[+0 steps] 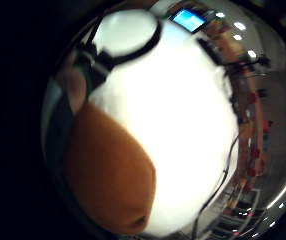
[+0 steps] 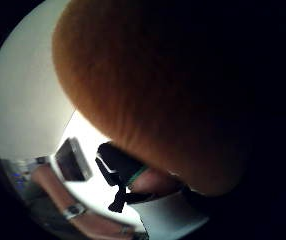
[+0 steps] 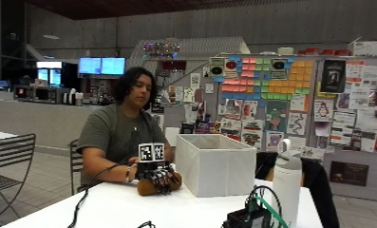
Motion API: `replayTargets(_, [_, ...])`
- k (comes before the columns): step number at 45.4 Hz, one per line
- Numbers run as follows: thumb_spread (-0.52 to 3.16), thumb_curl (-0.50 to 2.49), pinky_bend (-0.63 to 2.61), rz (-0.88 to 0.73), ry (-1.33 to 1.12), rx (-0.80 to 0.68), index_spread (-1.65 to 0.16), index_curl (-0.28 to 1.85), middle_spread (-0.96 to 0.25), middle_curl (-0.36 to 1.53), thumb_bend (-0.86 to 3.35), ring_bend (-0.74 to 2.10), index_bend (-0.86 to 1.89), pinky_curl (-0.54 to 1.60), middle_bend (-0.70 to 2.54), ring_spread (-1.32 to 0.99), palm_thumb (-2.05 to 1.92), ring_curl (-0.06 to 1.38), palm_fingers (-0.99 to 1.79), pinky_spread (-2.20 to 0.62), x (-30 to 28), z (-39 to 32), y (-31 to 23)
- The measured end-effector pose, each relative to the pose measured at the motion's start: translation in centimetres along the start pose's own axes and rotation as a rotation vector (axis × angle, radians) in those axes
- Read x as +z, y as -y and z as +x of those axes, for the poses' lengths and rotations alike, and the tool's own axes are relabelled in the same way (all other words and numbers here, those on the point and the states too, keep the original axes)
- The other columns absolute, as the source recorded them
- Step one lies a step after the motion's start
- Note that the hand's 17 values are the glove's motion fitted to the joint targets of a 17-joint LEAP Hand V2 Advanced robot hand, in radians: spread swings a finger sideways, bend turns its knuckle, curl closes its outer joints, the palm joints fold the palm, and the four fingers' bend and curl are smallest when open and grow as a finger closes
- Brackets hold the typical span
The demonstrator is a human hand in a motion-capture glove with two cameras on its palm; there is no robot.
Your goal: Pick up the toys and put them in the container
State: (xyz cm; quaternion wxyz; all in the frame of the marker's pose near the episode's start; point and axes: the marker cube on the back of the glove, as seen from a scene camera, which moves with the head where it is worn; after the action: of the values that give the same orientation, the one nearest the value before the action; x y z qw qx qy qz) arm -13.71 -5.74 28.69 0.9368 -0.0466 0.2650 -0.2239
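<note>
Gloved right hand [image 3: 159, 176] curled around brown plush toy [image 3: 151, 186] on white tabletop [image 3: 144, 209], just beside white fabric container [image 3: 214, 164]. Risk: toy catching container's tall rim on lift, dropping outside.

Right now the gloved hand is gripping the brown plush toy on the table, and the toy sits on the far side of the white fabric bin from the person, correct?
Not quite. The gloved right hand does grip the brown plush toy on the white table, but the outside view shows the toy on the person's side of the white fabric bin, not the far side.
</note>
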Motion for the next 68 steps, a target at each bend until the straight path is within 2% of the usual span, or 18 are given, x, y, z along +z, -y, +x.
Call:
replayTargets(6, [0.98, 0.28, 0.97, 0.148, -0.013, -0.038, -0.33, 0.18, -0.27, 0.55, -0.08, 1.20, 0.05, 0.32, 0.77, -0.33, -0.10, 0.36, 0.96, -0.28, 0.0, 0.2, 0.2])
replayTargets(12, [1.13, 0.27, 0.99, 0.295, 0.018, -0.093, -0.33, 0.20, -0.30, 0.64, -0.03, 1.37, 0.16, 0.38, 1.00, -0.33, -0.04, 0.46, 1.29, -0.36, -0.5, 0.6, -0.1])
replayTargets(17, [1.23, 0.27, 1.05, 0.355, 0.086, -0.108, -0.32, 0.23, -0.30, 0.71, -0.01, 1.46, 0.21, 0.42, 1.14, -0.33, -0.01, 0.51, 1.32, -0.39, -1.6, 1.2, -0.6])
replayTargets(21, [1.31, 0.28, 1.08, 0.425, 0.229, -0.085, -0.32, 0.26, -0.30, 0.74, 0.00, 1.50, 0.25, 0.45, 1.21, -0.33, 0.01, 0.54, 1.29, -0.40, -4.7, 1.3, -1.5])
replayTargets(27, [1.39, 0.29, 1.12, 0.635, 0.536, -0.092, -0.31, 0.30, -0.29, 0.78, 0.02, 1.56, 0.31, 0.48, 1.26, -0.32, 0.05, 0.56, 1.26, -0.41, -12.9, 0.5, -1.8])
replayTargets(35, [1.44, 0.30, 1.17, 0.772, 0.981, -0.257, -0.30, 0.35, -0.28, 0.80, 0.02, 1.59, 0.37, 0.52, 1.32, -0.31, 0.07, 0.59, 1.22, -0.42, -25.2, -4.5, 0.7])
replayTargets(39, [1.44, 0.30, 1.18, 0.776, 1.094, -0.303, -0.30, 0.37, -0.27, 0.81, 0.01, 1.61, 0.39, 0.53, 1.34, -0.31, 0.08, 0.59, 1.20, -0.42, -28.7, -6.9, 3.7])
replayTargets(44, [1.45, 0.31, 1.19, 0.748, 1.183, -0.304, -0.30, 0.40, -0.27, 0.82, 0.00, 1.62, 0.40, 0.54, 1.35, -0.30, 0.06, 0.60, 1.18, -0.42, -30.3, -9.2, 7.8])
replayTargets(50, [1.45, 0.30, 1.20, 0.645, 1.364, -0.252, -0.30, 0.43, -0.26, 0.83, -0.01, 1.63, 0.39, 0.55, 1.37, -0.30, 0.04, 0.60, 1.16, -0.43, -29.9, -10.9, 13.6])
replayTargets(58, [1.44, 0.30, 1.18, 0.499, 1.593, -0.117, -0.30, 0.45, -0.26, 0.81, -0.01, 1.60, 0.36, 0.55, 1.33, -0.30, 0.01, 0.59, 1.12, -0.42, -27.6, -11.2, 18.1])
replayTargets(68, [1.44, 0.29, 1.14, 0.438, 1.545, -0.096, -0.31, 0.48, -0.26, 0.79, -0.01, 1.56, 0.30, 0.53, 1.28, -0.30, -0.01, 0.57, 1.13, -0.42, -26.1, -11.9, 20.3])
